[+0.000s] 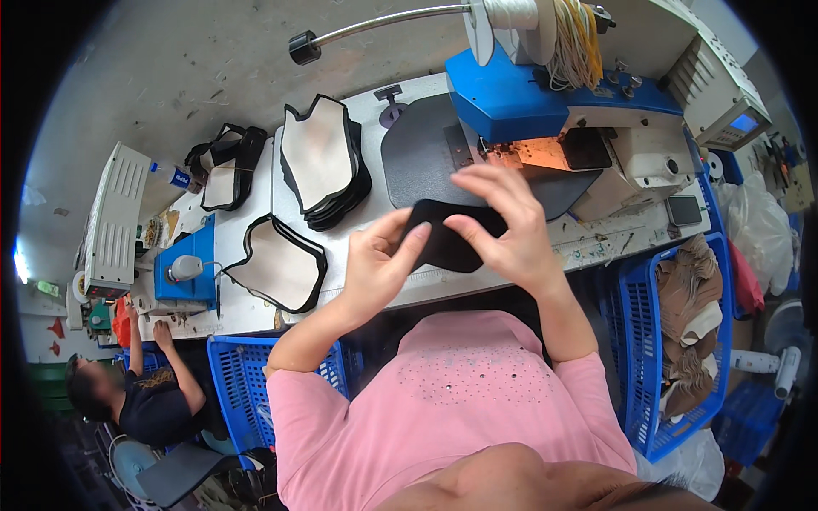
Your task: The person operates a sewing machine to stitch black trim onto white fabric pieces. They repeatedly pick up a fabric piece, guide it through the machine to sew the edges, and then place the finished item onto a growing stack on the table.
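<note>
A black fabric piece (453,243) is held up over the table's front edge, just before the blue sewing machine (509,98). My left hand (381,260) pinches its left side between thumb and fingers. On the other side, my right hand (511,228) has its thumb against the piece, the fingers raised and apart; whether any finger grips behind it is hidden. Left of my hands lies a stack of white pieces with black edging (317,157), and nearer me a smaller stack of the same kind (277,266).
A bundle of black pieces (223,183) lies at the far left. Blue crates stand at both sides, the right crate (635,375) holding brown pieces (688,319). A co-worker (153,400) sits at the left by another blue machine (183,264). Thread spools (515,15) hang above.
</note>
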Demonstrator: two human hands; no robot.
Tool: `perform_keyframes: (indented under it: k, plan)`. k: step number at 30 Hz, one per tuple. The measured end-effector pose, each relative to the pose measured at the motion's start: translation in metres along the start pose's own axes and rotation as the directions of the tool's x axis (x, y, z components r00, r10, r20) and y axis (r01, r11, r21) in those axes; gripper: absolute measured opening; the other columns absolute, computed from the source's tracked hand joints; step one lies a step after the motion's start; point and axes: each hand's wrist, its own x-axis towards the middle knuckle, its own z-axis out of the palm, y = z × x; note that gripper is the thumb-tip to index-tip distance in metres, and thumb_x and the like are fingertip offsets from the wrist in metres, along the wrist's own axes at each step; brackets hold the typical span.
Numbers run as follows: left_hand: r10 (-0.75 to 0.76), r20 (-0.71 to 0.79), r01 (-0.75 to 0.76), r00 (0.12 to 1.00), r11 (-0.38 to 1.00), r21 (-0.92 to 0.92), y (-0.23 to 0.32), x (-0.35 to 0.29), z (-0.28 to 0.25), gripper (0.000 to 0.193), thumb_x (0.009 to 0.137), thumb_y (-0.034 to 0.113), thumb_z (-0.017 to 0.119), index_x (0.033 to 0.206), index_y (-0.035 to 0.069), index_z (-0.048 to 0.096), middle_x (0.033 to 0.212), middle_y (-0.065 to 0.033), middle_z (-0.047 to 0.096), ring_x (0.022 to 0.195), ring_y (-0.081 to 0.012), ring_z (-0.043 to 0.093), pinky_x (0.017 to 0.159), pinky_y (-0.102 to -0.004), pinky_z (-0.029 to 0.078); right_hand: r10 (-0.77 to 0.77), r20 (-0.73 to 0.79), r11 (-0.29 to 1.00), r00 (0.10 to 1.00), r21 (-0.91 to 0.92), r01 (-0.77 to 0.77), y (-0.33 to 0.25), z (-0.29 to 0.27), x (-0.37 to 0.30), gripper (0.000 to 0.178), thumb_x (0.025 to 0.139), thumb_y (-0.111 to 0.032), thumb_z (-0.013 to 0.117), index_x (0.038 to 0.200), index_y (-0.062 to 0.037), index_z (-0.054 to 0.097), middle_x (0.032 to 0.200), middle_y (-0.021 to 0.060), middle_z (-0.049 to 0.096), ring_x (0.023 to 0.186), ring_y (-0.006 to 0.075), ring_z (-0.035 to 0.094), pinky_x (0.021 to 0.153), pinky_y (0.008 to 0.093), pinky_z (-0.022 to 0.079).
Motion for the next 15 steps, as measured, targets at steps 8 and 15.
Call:
perform_keyframes:
  k: [8,15]
  plan:
    - [0.358,-0.071,-0.3,0.931,0.862,0.41,-0.005,0.007,0.008,0.015,0.076,0.001,0.066,0.09,0.0,0.064,0.077,-0.0064,0.064,0.064,-0.0092,0.059,0.048,-0.0196,0.046,0.186,0.022,0.936,0.982,0.299,-0.183,-0.007,0.006,-0.008,0.007,0.072,0.001,0.064,0.078,0.0033,0.06,0.072,0.0108,0.06,0.062,0.0199,0.058,0.057,0.0275,0.044]
    - [0.538,0.046,-0.457,0.842,0.665,0.591,-0.003,0.009,0.011,0.009,0.074,0.0,0.066,0.082,0.0,0.063,0.074,-0.0063,0.061,0.059,-0.0116,0.058,0.045,-0.0213,0.046,0.169,-0.006,0.947,0.986,0.277,-0.161,-0.008,0.008,-0.013,0.006,0.071,0.003,0.063,0.077,0.0036,0.06,0.069,0.0103,0.059,0.059,0.0175,0.056,0.053,0.0255,0.042]
